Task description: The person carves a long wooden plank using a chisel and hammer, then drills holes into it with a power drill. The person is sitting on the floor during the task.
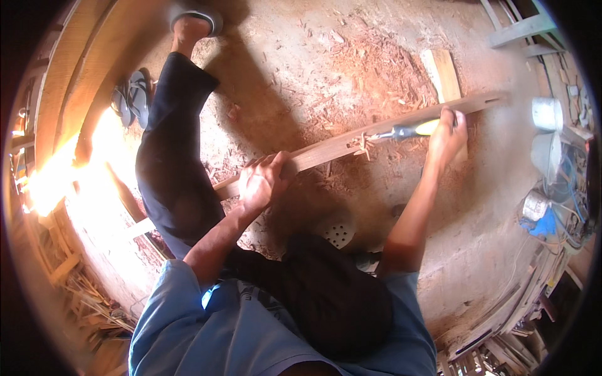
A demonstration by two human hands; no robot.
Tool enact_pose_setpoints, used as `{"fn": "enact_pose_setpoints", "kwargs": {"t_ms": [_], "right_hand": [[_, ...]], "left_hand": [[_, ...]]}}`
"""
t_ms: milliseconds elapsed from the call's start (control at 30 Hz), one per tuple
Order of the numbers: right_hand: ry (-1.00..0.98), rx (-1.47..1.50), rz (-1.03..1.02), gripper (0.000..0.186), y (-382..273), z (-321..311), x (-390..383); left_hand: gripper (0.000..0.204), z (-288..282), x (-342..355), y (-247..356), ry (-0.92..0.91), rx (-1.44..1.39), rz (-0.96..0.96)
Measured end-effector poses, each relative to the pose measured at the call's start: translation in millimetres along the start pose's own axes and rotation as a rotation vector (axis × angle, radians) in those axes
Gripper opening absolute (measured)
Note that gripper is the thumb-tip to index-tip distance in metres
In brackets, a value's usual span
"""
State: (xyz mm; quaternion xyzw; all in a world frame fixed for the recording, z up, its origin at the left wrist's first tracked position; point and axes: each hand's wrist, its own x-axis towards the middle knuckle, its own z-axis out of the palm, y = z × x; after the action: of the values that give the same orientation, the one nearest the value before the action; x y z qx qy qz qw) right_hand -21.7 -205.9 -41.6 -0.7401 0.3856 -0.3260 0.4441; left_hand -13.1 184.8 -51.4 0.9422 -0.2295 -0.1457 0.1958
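A long narrow wooden board (pixel 323 151) runs diagonally across my view, from beside my leg up to the right. My left hand (pixel 260 178) is wrapped over the board at its middle-left. My right hand (pixel 446 139) grips a chisel (pixel 419 129) with a yellow and dark handle, its metal blade pointing left along the board's top. Curled shavings (pixel 364 143) lie around a cut in the board at the blade's tip. Under the board's right part, a pale wood block (pixel 439 72) lies on the floor.
Wood chips cover the concrete floor (pixel 288 56). Grey sandals (pixel 138 98) sit by planks (pixel 72 56) at upper left. My leg (pixel 169 150) stretches along the left. White and grey containers (pixel 544 153) with a blue item stand at right. Scrap wood lines both lower sides.
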Motion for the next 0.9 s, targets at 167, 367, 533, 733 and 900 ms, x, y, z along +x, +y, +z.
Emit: {"fn": "enact_pose_setpoints", "kwargs": {"t_ms": [167, 367, 533, 733, 900], "right_hand": [[-0.058, -0.094, 0.053, 0.034, 0, 3, 19], [-0.048, -0.133, 0.150, 0.034, 8, -1, 27], [-0.139, -0.189, 0.138, 0.040, 17, -3, 30], [-0.190, -0.117, 0.196, 0.046, 26, -3, 39], [-0.148, -0.208, 0.200, 0.045, 27, -1, 48]], "left_hand": [[0.033, 3, 0, -4, 0.094, -0.006, 0.096], [0.028, 6, -3, -7, 0.158, -0.031, 0.131], [0.034, 10, 0, -10, 0.047, -0.005, 0.051], [0.035, 4, 0, -5, 0.037, 0.012, 0.045], [0.031, -1, -1, -3, 0.067, 0.013, 0.086]]}}
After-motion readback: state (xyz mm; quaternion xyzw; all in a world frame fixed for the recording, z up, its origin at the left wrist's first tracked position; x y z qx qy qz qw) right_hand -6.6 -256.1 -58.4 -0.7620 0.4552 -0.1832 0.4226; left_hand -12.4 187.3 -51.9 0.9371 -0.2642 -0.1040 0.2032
